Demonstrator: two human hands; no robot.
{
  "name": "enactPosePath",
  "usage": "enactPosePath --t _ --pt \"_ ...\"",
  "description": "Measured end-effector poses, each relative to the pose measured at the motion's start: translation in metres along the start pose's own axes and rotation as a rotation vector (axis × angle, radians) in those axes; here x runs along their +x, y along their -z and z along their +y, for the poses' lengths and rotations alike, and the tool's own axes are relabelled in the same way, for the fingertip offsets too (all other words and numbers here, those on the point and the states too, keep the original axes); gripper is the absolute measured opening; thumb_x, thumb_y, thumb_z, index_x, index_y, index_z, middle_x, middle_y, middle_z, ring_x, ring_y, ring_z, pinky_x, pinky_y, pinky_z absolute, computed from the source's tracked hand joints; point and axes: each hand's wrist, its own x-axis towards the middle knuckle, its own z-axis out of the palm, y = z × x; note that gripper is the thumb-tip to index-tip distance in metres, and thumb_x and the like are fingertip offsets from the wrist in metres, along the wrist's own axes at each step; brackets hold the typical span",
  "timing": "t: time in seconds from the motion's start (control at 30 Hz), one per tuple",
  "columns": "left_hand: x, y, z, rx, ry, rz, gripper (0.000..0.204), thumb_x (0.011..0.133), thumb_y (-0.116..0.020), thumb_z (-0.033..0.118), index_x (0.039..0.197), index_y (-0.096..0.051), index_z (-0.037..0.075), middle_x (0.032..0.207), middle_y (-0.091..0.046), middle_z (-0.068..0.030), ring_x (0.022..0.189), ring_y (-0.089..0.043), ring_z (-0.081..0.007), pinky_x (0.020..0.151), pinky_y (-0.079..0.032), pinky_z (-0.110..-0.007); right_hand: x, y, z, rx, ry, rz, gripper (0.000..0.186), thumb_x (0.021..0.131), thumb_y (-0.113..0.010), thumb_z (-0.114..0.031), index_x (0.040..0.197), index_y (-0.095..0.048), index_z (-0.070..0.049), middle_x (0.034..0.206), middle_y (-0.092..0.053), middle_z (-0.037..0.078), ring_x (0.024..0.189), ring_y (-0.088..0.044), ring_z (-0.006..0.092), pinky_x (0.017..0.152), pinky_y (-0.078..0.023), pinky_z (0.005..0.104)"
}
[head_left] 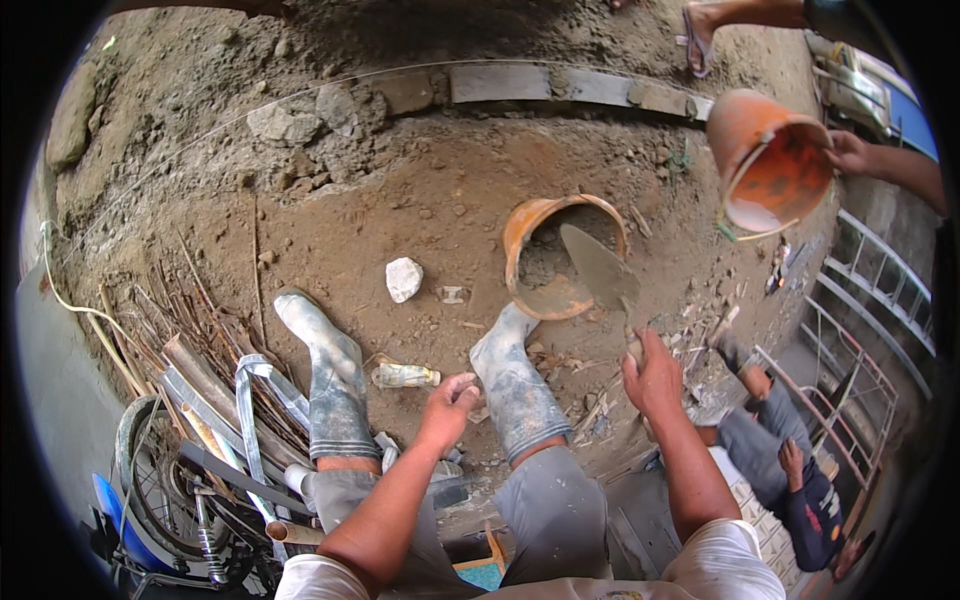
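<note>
My right hand [655, 378] grips the handle of a pointed trowel [597, 262], whose grey blade is smeared with mortar. That blade is over the right side of an orange bucket [515, 240], which holds grey mortar and stands on the dirt in front of my right boot. My left hand [448, 408] hovers between my knees with its fingers curled in, and nothing shows in it. Below it in view, near my left boot [335, 365], lies a crumpled wrapper [405, 375]. At the right, another person's hand [850, 152] holds a tilted orange bucket [735, 140] by its rim.
A row of blocks [500, 82] with a string line crosses the far dirt. A white stone [404, 279] lies ahead. Sticks and pipes [215, 400] and a motorcycle wheel [150, 480] crowd the left. At the right are a seated person [780, 460] and metal ladder-like frames [870, 270].
</note>
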Motion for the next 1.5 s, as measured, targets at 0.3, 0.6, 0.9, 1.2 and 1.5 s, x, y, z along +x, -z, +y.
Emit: enactPosePath --t 0.3,0.6,0.9,1.2,1.5 --pt "0.013 -0.022 -0.014 0.048 -0.063 -0.004 0.036 0.093 -0.061 0.017 0.125 -0.059 -0.001 0.110 -0.067 -0.0137 0.100 -0.063 -0.0189 0.090 -0.048 -0.032 0.063 -0.053 0.026 -0.264 -0.200 -0.044 0.036 0.088 -0.058 -0.015 0.123 -0.057 -0.006 0.104 -0.062 0.022 0.092 -0.066 0.0384 0.078 -0.053 0.0468" --pt "0.004 -0.025 -0.017 0.030 0.003 -0.025 0.038 0.094 -0.060 0.015 0.127 -0.056 -0.003 0.115 -0.065 -0.0150 0.105 -0.061 -0.0188 0.093 -0.047 -0.031 0.083 -0.094 0.012 0.304 -0.348 -0.222 0.042 0.090 -0.058 -0.024 0.126 -0.059 -0.002 0.116 -0.064 0.026 0.108 -0.061 0.0419 0.094 -0.048 0.0484" --pt "0.010 -0.023 -0.024 0.116 -0.018 -0.043 0.038 0.094 -0.061 0.017 0.126 -0.057 -0.003 0.113 -0.066 -0.0148 0.103 -0.063 -0.0187 0.092 -0.048 -0.031 0.073 -0.161 0.017 0.803 -0.434 -0.178 0.051 0.091 -0.062 -0.029 0.131 -0.055 0.003 0.111 -0.067 0.023 0.089 -0.067 0.0321 0.079 -0.053 0.0408" --pt "0.008 -0.023 -0.015 0.085 0.047 -0.046 0.035 0.096 -0.059 0.014 0.126 -0.056 -0.002 0.116 -0.064 -0.0092 0.108 -0.059 -0.0161 0.097 -0.044 -0.030 0.066 -0.158 0.000 1.115 -0.478 -0.189 0.044 0.092 -0.063 -0.023 0.128 -0.056 0.001 0.074 -0.062 0.008 0.050 -0.054 0.0142 0.047 -0.045 0.0303" --pt "0.011 -0.019 -0.020 -0.006 -0.034 -0.018 0.037 0.093 -0.062 0.019 0.123 -0.060 -0.001 0.113 -0.068 -0.0149 0.102 -0.064 -0.0197 0.091 -0.049 -0.033 0.005 -0.127 0.025 0.949 -0.284 -0.140 0.036 0.088 -0.065 -0.019 0.118 -0.059 0.002 0.079 -0.063 0.009 0.054 -0.055 0.0138 0.053 -0.046 0.0305"
